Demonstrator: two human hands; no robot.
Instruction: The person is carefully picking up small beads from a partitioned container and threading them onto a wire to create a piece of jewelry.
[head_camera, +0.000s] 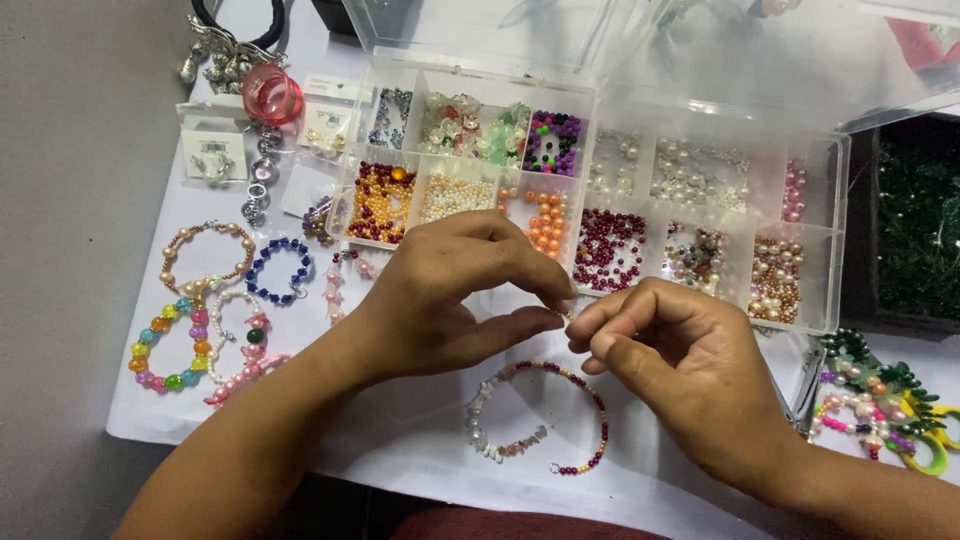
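L hand (450, 290) & R hand (680, 375) both pinched shut on one end of part-strung beaded wire (540, 420) lying looped on white cloth (400, 430) (bead tray (640, 210) open behind), clasp end not yet closed.

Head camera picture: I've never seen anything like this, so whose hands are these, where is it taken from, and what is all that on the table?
There is no machine here. One camera sits on a person's head and looks down at their own two bare hands. The left hand and the right hand meet at the fingertips, pinching something too small to make out. Right below them lies an unfinished bracelet of white chips and dark red beads. Behind is a clear divided box holding sorted beads: orange, dark red, pearl white, purple. On the left of the white cloth lie finished pieces, such as a rainbow bead bracelet and a blue bead bracelet.
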